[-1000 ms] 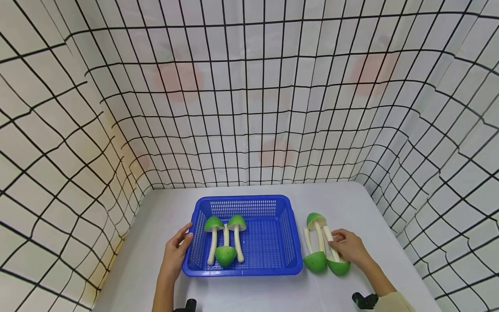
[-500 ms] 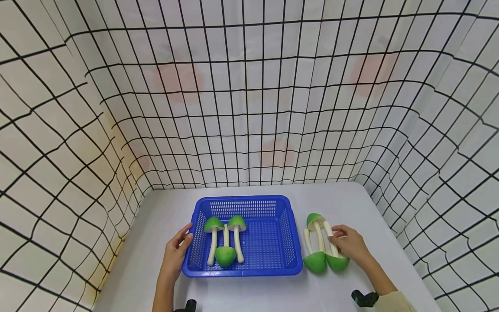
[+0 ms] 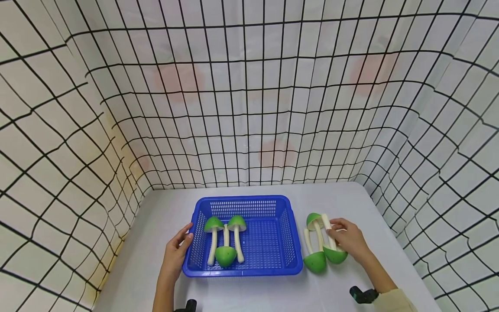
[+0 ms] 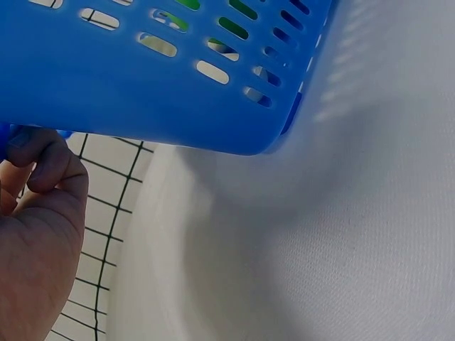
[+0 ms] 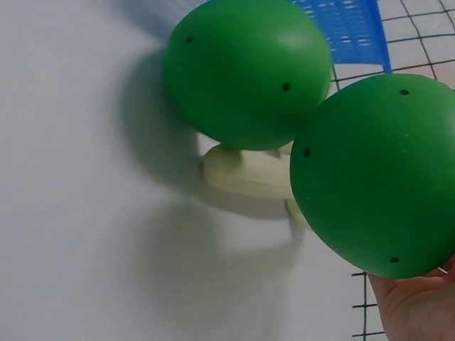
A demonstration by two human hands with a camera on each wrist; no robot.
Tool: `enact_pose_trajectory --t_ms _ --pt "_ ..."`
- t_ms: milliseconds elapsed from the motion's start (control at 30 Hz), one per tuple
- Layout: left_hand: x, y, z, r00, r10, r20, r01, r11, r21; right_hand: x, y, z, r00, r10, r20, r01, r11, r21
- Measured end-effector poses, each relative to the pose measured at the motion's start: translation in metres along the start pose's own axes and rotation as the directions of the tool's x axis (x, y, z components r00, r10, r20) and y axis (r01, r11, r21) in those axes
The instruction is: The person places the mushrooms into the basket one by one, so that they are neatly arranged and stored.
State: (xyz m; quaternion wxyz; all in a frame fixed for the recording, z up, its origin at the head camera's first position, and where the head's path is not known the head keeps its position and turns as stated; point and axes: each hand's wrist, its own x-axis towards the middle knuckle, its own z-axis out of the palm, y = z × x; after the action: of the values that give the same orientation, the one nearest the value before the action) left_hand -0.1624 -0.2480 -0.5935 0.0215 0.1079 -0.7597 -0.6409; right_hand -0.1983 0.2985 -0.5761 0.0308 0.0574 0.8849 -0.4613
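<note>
My right hand (image 3: 351,240) pinches a toy mushroom (image 3: 335,255) by its white stem; the green cap points toward me and looks lifted off the table. Right beside it lie two more mushrooms, one with its cap (image 3: 315,262) near me and one with its cap (image 3: 313,219) away. In the right wrist view the held mushroom's cap (image 5: 380,177) hides most of the fingers. My left hand (image 3: 175,251) grips the left rim of a blue plastic basket (image 3: 241,272). Inside the basket, three similar mushrooms (image 3: 225,256) lie side by side with alternating caps.
A white table (image 3: 327,294) carries everything. White cloth walls with a black grid (image 3: 253,108) enclose its back and both sides. The basket's right half shows bare blue mesh floor (image 3: 265,242).
My right hand has raised the mushroom and moved it slightly away from me and left; its stem now overlaps the far mushroom's cap. The left hand and basket have stayed still.
</note>
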Motion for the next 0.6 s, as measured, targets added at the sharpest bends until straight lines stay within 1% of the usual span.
enact_pose_trajectory --t_ms 167,333,500,600 --pt "0.0 0.0 0.0 1.0 0.001 0.001 -0.001 1.0 -0.001 -0.001 -0.011 -0.001 0.999 -0.027 -0.025 0.028 0.999 0.017" --pt "-0.001 0.001 0.0 1.0 -0.008 0.004 0.008 1.0 -0.007 -0.001 -0.018 0.0 0.998 -0.059 -0.022 0.059 0.998 0.023" --pt "-0.001 0.0 0.0 1.0 -0.011 0.006 0.011 1.0 -0.003 0.0 -0.025 0.003 0.996 -0.078 -0.036 0.081 0.994 0.075" --pt "0.0 -0.001 0.0 1.0 -0.02 0.008 0.02 1.0 -0.001 0.0 -0.028 0.005 0.995 -0.093 -0.029 0.095 0.989 0.115"
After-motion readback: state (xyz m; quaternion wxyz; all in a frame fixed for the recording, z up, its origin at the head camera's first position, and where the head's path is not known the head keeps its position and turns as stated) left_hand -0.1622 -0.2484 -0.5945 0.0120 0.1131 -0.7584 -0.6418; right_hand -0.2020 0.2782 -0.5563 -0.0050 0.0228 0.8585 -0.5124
